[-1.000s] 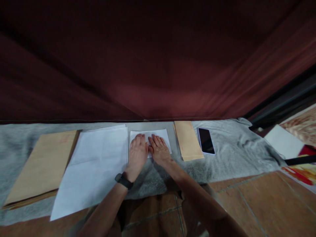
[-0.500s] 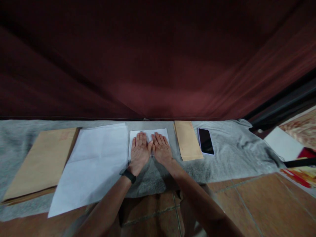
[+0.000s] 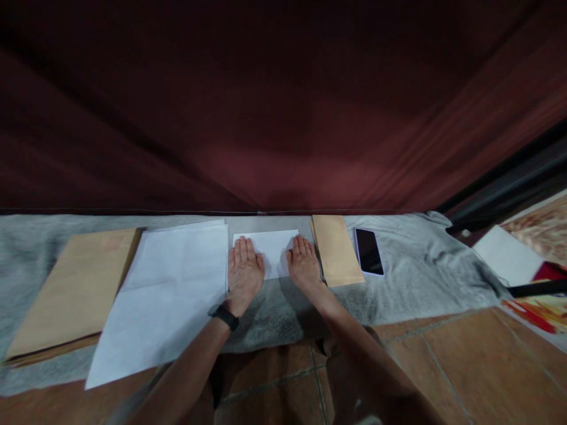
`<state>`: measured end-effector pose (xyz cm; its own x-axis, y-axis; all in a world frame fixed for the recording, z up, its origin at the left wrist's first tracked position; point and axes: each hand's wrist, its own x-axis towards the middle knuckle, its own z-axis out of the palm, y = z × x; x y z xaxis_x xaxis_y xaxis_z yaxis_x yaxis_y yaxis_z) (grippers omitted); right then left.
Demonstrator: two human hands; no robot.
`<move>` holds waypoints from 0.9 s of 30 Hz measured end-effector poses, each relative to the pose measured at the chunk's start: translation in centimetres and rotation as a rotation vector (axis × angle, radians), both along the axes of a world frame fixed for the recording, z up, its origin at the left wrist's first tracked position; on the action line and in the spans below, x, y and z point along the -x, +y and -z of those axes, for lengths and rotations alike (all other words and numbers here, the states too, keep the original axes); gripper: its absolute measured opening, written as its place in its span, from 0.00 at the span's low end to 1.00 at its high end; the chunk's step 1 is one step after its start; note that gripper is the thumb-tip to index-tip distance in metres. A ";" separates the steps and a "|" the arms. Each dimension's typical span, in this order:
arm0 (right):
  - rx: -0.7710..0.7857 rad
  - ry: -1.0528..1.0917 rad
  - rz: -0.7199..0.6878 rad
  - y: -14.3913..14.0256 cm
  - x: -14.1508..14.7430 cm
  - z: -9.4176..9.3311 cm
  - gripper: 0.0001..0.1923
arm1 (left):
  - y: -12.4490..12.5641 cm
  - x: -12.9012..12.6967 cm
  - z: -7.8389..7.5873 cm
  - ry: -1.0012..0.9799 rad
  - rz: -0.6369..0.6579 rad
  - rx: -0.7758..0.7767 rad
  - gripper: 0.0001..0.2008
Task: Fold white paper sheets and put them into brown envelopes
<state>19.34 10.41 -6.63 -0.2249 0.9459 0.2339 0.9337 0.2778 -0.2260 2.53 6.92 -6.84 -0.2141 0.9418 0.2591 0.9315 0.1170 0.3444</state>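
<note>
A folded white sheet of paper (image 3: 275, 251) lies flat on the grey cloth in front of me. My left hand (image 3: 245, 271) rests palm down over its left end, fingers stretched out. Over the right end lies my right hand (image 3: 304, 262), also flat, with its fingertips near the paper's far corner. Between the hands the white surface shows bare. Left of my left hand are large white sheets (image 3: 172, 283) in a loose stack. Small brown envelopes (image 3: 339, 251) lie just right of my right hand.
Big brown envelopes (image 3: 75, 289) are stacked at the far left. A phone (image 3: 369, 252) with a dark screen lies right of the small envelopes. The grey cloth (image 3: 425, 283) covers the narrow surface, with a dark red curtain (image 3: 283, 147) behind and a tiled floor (image 3: 478, 354) below.
My hands have slid apart along the folded paper, the left one toward its left end and the right one toward its right end. The paper's middle is now uncovered.
</note>
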 end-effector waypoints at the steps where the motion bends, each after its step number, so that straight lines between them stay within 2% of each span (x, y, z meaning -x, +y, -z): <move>1: 0.002 0.017 -0.003 0.1 0.1 -0.3 0.28 | 0.0 0.0 0.0 0.007 0.001 0.005 0.32; 6: 0.030 0.104 -0.167 0.4 2.2 -1.6 0.27 | 0.0 -0.1 -0.4 0.065 0.042 0.030 0.30; 10: 0.073 0.121 -0.278 -0.1 4.1 -1.3 0.27 | -0.1 0.1 -0.5 0.094 0.124 0.045 0.30; 14: 0.090 0.094 -0.274 -0.3 4.8 -0.6 0.25 | -0.2 0.4 -0.4 0.111 0.164 0.087 0.30; 19: 0.072 0.065 -0.199 0.0 4.4 -0.5 0.25 | 0.0 0.3 -0.8 0.101 0.183 0.084 0.29; 23: 0.091 0.009 -0.204 0.3 4.0 -0.6 0.26 | 0.9 -0.8 -1.4 0.057 0.233 0.032 0.29; 27: 0.121 -0.063 -0.231 0.3 3.8 -0.5 0.29 | 1.7 -2.1 -1.7 0.038 0.265 0.056 0.30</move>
